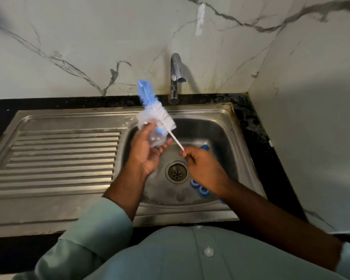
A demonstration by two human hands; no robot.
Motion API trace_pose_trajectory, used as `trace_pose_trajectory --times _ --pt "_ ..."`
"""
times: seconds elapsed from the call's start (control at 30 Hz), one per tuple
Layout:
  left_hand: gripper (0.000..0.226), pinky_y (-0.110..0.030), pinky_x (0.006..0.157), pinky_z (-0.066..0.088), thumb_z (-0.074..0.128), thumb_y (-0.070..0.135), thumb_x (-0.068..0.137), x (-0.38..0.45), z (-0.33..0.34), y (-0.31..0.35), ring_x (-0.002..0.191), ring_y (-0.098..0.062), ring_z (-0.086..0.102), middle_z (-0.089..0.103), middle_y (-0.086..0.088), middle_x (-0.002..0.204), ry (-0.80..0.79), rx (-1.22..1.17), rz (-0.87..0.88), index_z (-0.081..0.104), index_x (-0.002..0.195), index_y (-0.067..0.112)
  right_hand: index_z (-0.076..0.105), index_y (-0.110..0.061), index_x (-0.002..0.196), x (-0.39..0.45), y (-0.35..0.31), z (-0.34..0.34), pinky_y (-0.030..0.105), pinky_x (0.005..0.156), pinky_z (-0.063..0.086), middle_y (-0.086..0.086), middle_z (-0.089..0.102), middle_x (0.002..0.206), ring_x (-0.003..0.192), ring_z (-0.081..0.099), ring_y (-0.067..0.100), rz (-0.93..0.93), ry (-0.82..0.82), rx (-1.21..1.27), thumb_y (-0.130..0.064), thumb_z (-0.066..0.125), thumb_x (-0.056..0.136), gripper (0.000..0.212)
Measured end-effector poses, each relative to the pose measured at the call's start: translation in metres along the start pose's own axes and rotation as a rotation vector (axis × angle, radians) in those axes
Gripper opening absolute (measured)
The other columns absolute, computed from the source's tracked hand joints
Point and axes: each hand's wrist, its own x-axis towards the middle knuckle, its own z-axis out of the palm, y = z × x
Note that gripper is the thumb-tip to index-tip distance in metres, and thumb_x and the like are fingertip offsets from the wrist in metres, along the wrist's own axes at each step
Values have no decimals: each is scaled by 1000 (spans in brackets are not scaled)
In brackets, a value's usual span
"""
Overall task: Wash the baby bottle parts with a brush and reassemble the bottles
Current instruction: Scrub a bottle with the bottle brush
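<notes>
Your left hand (148, 150) holds the clear bottle (152, 132) above the basin of the sink (220, 126), with the fingers curled around its lower body and the open end pointing up and away from you. Your right hand (200, 168) pinches the thin white handle of the brush (162, 118) near its end; the white bristles lie against the bottle's upper side and the blue tip rises past it. I cannot tell if the bristles are inside the mouth or only beside it.

The bottle looks like thin plastic, so I judge it light and a little flexible, and slippery when it is wet. Grip it around the middle of the body, not at the rim, and do not squeeze hard. The brush stem seems slim and probably bends, so a grip closer to the bristles will give you more control.

Several blue rings (202, 190) lie on the sink floor near the drain (176, 172), partly hidden under your right wrist. They are small, hard and easy to drop. The tap (176, 75) shows no water running.
</notes>
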Motion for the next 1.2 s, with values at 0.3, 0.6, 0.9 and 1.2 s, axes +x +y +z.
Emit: trace_pose_trajectory --times 0.3,0.6,0.9,1.2 --pt "52 -48 82 58 74 36 81 10 4 13 103 -31 70 72 -12 113 149 -5 96 59 125 12 66 -14 100 -5 6 8 22 56 44 -1 58 67 55 53 10 2 9 58 -12 46 96 20" --pt "35 -45 88 55 53 41 96 3 10 6 105 -26 66 69 -13 117 62 -125 -15 63 117 15 63 -13 96 -7 10 5 18 56 39 -5 55 64 56 51 5 -33 -9 16 -9 46 96 17" --pt "54 -32 62 57 45 58 90 4 6 8 79 -23 69 74 -8 91 159 -45 -62 65 113 14 62 -12 93 -17 3 4 14 49 34 -3 52 61 49 48 5 -67 -25 44 -7 46 95 17" --pt "69 -38 68 59 51 75 82 4 2 7 86 -25 71 71 -11 112 121 94 -4 64 121 20 64 -10 95 -18 9 4 21 55 40 6 61 70 57 54 14 -54 -54 33 -9 46 95 18"
